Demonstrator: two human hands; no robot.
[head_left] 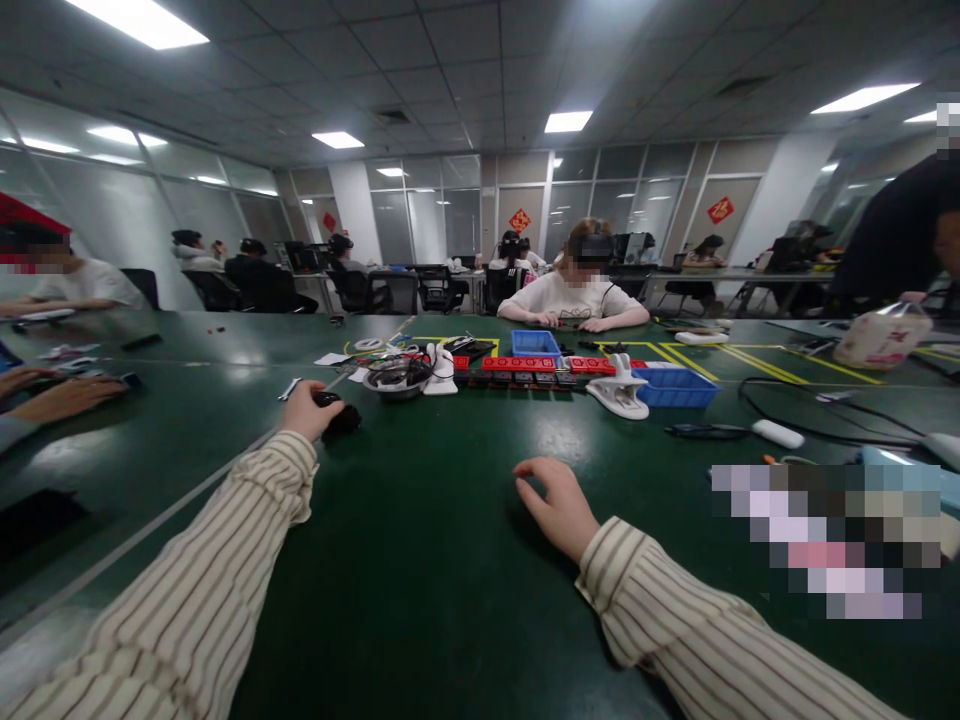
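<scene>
My left hand (303, 411) is closed at the left side of the green table, its fingers against a black rounded object (343, 418) that looks like a computer mouse. Part of that object is covered by the fingers. Right of centre, my right hand (556, 506) rests on the tabletop, thumb apart from the loosely bent fingers, holding nothing. Beyond my left hand lies a metal bowl (396, 384) of tangled wires, with a white clip-like stand (441, 372) beside it. Another white clip stand (621, 392) lies farther right.
A red power strip (517, 364) crosses the table beyond my hands, near a small blue bin (534, 344) and a larger blue bin (676, 387). Cables and a white adapter (778, 434) lie right. Another person (574, 295) sits opposite; a co-worker's hands (71, 395) are at far left.
</scene>
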